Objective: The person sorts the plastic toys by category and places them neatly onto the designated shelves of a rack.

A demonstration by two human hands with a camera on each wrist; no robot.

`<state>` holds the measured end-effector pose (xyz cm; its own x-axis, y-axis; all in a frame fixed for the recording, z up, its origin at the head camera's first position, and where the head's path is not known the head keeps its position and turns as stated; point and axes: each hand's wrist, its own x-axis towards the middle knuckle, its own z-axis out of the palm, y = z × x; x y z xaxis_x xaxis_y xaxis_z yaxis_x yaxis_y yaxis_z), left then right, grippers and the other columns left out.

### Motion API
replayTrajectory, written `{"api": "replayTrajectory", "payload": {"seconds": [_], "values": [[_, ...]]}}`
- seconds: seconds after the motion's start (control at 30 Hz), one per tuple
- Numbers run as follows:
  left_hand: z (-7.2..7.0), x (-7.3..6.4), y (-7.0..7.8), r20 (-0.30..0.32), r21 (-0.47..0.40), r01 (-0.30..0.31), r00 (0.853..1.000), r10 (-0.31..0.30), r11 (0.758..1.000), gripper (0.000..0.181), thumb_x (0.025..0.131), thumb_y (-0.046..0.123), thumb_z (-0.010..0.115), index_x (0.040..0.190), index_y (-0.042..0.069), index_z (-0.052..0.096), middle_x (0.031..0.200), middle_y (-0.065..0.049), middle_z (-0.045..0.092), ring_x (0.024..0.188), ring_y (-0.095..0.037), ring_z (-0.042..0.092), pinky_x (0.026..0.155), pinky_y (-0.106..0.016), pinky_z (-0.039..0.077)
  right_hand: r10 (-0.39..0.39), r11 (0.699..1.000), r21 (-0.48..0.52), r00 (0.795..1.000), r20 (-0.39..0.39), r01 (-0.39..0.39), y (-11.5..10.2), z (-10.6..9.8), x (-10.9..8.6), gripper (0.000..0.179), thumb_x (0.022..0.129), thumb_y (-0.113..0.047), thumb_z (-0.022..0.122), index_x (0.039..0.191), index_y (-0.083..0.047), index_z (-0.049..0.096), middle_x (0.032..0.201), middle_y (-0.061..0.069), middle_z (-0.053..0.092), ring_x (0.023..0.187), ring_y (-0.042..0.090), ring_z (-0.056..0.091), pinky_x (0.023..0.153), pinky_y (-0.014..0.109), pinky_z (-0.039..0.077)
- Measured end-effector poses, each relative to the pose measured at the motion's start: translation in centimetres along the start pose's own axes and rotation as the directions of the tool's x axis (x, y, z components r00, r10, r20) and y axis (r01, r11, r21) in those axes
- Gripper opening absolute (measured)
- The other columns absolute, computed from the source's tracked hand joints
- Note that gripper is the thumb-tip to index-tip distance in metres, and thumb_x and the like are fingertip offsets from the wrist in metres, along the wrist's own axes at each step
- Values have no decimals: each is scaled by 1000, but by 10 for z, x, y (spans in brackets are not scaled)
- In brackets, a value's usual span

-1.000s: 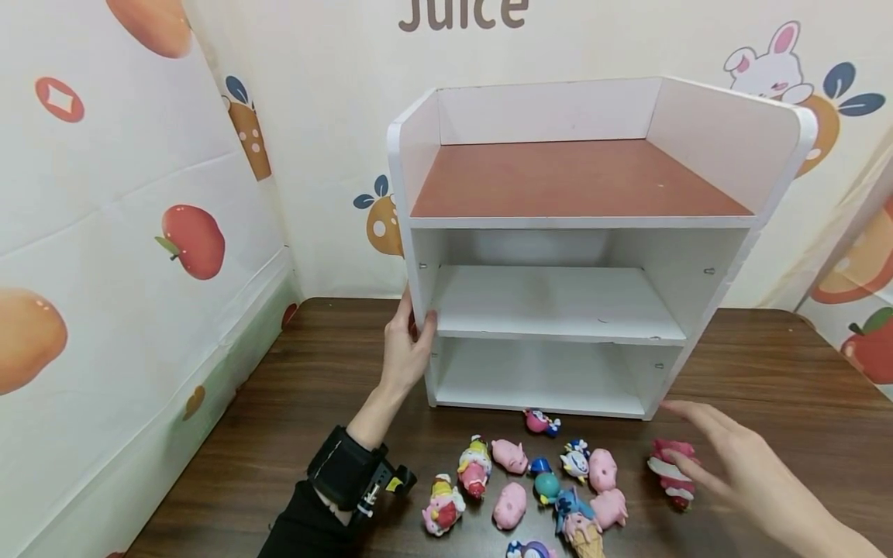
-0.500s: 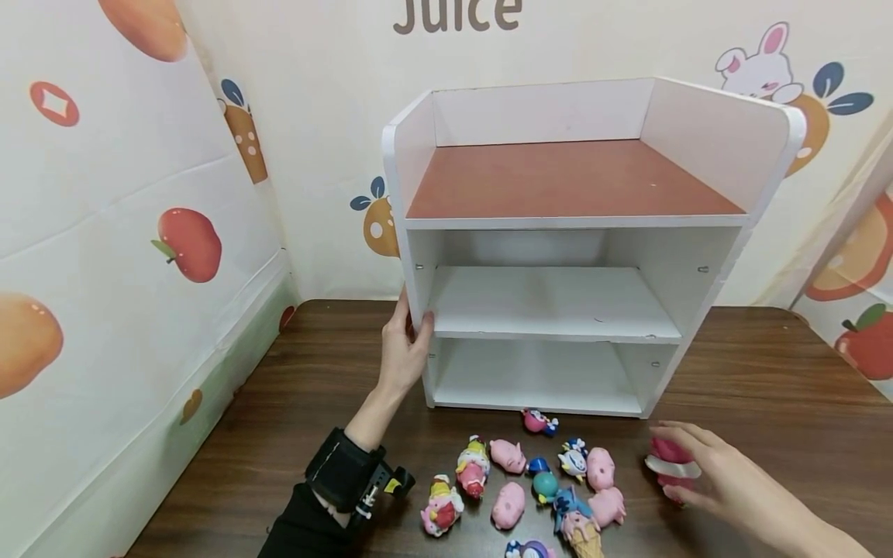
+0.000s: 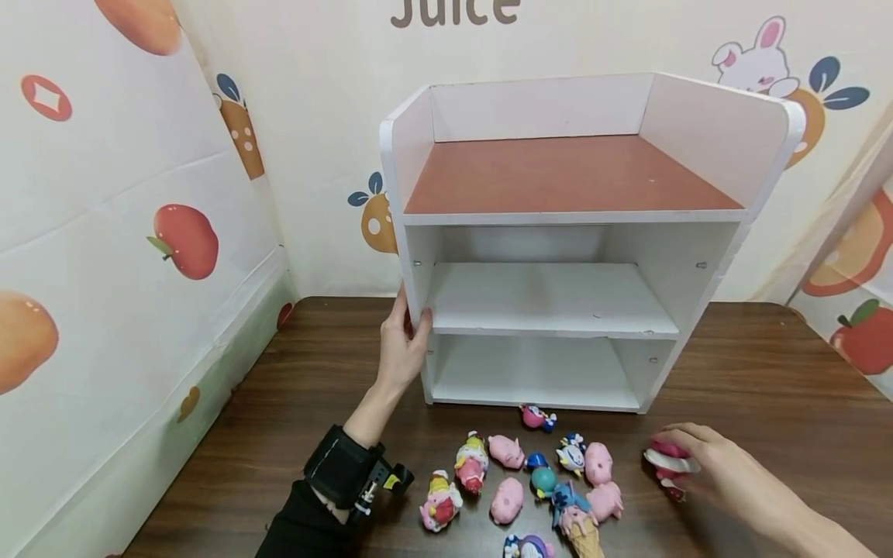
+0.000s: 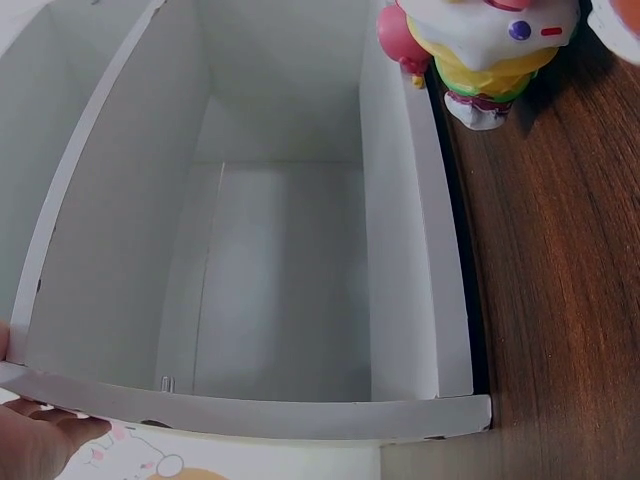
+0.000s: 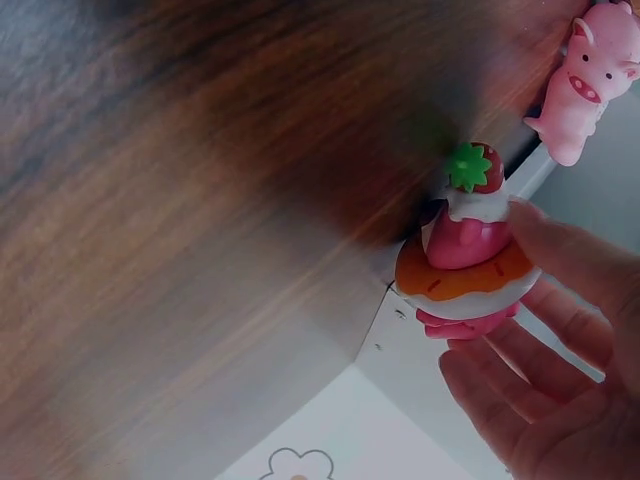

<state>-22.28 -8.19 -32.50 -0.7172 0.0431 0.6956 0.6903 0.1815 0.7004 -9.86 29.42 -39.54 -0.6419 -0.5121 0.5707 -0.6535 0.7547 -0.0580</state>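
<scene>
My left hand (image 3: 401,353) grips the left side panel of a white shelf unit (image 3: 572,218), thumb on the front edge and fingers behind it. Toward the right, my right hand (image 3: 732,473) holds a pink figurine (image 5: 470,245) between thumb and fingers, low at the table. In the right wrist view the figurine wears an orange-and-white doughnut ring and has a strawberry with a green leaf at one end. Part of it is hidden by the hand in the head view. Nearest to the left forearm lies a pink-and-yellow figurine (image 3: 441,502).
Several toys lie before the shelf unit, among them a pink pig (image 3: 506,500), a blue figure (image 3: 567,496), an ice-cream-cone figure (image 3: 584,535) and a small pink-and-blue figure (image 3: 536,417) by the bottom edge. The brown table (image 3: 279,411) meets papered walls behind and left.
My right hand has come down onto the pink figurine and its fingers have drawn in around it. The left hand keeps its grip on the shelf unit. The view has shifted slightly.
</scene>
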Motion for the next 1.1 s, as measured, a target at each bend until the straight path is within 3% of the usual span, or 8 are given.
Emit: {"api": "replayTrajectory", "payload": {"seconds": [0.17,0.27,0.4,0.47,0.5,0.6,0.8,1.1], "values": [[-1,1,19,-3,-5,12,1000,-12,1000,52,83,-13,44,132,-11,28,122,-31,43,101,-43,48,81,-52,41,-4,1000,10,1000,22,3,3,-2,3,58,86,-54,27,89,-10,64,87,-6,57,76,8,55,71,6,37],[-2,2,22,-4,3,16,1000,-16,1000,52,83,-14,44,132,-11,28,123,-31,42,102,-43,47,82,-52,40,-12,1000,29,1000,22,12,6,-2,4,55,85,-53,31,89,-9,63,85,-5,58,75,8,55,71,6,37],[-1,2,22,1,2,6,1000,-6,1000,53,83,-14,43,133,-11,27,124,-30,41,105,-43,46,82,-52,40,21,995,94,999,42,-25,8,-5,5,27,74,-29,70,90,-8,63,83,-7,59,72,2,54,66,6,37],[-1,1,22,4,1,1,1000,-1,1000,53,83,-14,43,133,-10,27,126,-30,40,107,-43,45,83,-52,40,69,984,155,994,90,-82,7,-7,5,30,65,-13,76,92,-8,63,83,-10,59,72,-1,53,65,6,38],[-1,1,21,7,0,1,1000,-1,1000,53,83,-14,43,134,-10,26,126,-30,40,108,-43,44,83,-52,39,91,976,189,988,121,-113,7,-8,6,34,61,-6,77,92,-7,63,83,-11,59,72,-1,53,64,7,38],[-1,1,21,11,1,5,1000,-5,1000,54,83,-13,43,134,-9,26,127,-29,39,108,-43,44,84,-51,39,135,931,303,963,234,-205,10,-9,7,28,70,-6,72,96,-2,61,84,-10,60,74,-1,55,63,11,43],[-1,1,21,17,-7,5,1000,-5,1000,54,83,-14,43,134,-10,26,127,-30,39,108,-43,44,84,-51,39,80,818,505,924,375,-276,20,-10,8,23,81,-2,60,100,10,56,90,-2,63,80,0,57,61,16,46],[0,1,22,13,9,2,1000,-2,1000,53,83,-13,43,134,-9,26,126,-30,40,106,-43,46,83,-52,39,57,721,571,855,516,-393,30,-10,8,21,88,-2,49,103,12,56,95,-6,62,86,-2,53,65,17,45]]}}
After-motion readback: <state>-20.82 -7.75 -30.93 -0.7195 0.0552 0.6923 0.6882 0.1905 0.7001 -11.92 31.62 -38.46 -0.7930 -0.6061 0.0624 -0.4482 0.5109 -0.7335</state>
